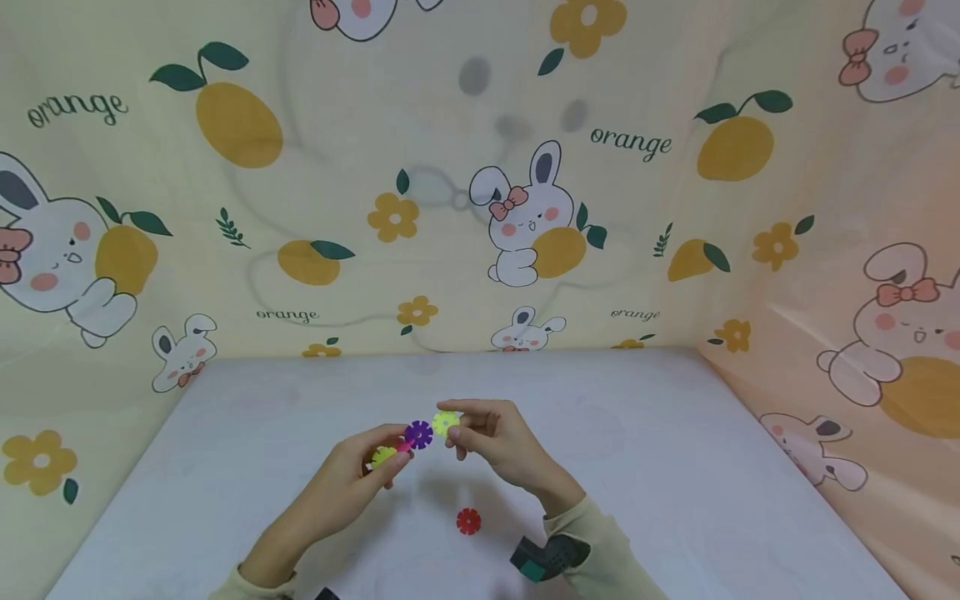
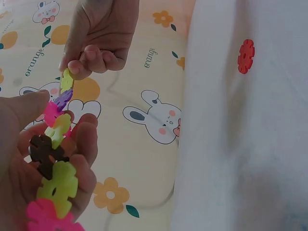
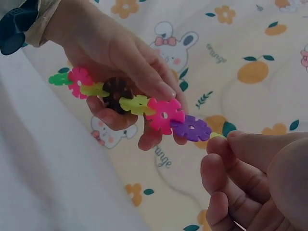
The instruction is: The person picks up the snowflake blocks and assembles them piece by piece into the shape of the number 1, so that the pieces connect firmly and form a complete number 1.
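Observation:
My left hand [image 1: 348,471] holds a chain of interlocked plastic snowflake discs, gripping it near its pink disc [image 3: 165,116]. In the right wrist view the chain runs from a green disc [image 3: 59,79] through pink, yellow and brown ones to a purple disc [image 3: 191,128] at the far end. Between thumb and fingers, my right hand [image 1: 498,437] pinches a yellow disc [image 1: 446,423] at the purple disc's edge. Whether those two discs are slotted together I cannot tell. A loose red disc [image 1: 468,522] lies on the table below the hands.
The white table [image 1: 637,467] spreads out around the hands. Cloth [image 1: 450,275] printed with rabbits and oranges hangs behind it and along both sides. A dark wrist device [image 1: 551,557] sits on the right sleeve.

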